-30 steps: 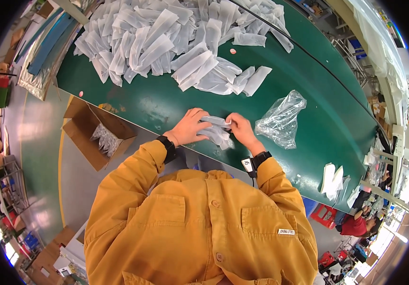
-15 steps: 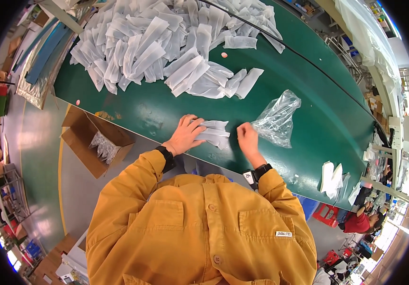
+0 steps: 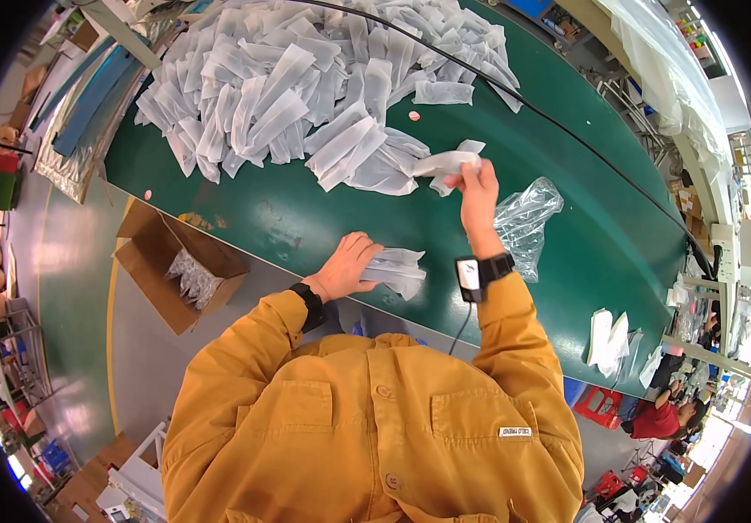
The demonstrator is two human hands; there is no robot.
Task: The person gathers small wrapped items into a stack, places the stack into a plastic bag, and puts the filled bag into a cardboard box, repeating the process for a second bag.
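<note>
Near the front edge of the green table, my left hand (image 3: 346, 267) is closed around the left end of a small stack of frosted plastic sleeves (image 3: 403, 271). Farther out and to the right, my right hand (image 3: 477, 193) grips the end of one frosted plastic sleeve (image 3: 441, 164), which is lifted at the edge of the nearest group. A large heap of similar sleeves (image 3: 244, 87) covers the far left of the table. Just right of my right wrist lies a crumpled clear plastic bag (image 3: 528, 222).
An open cardboard box (image 3: 153, 270) with clear plastic packets stands below the table's left edge. A black cable (image 3: 558, 118) crosses the far side. White pieces (image 3: 608, 340) lie at the table's right end. A person in red (image 3: 657, 420) is beyond it.
My right hand has moved away from beside the stack, outward to the sleeves, and taken hold of one. My left hand stays on the stack.
</note>
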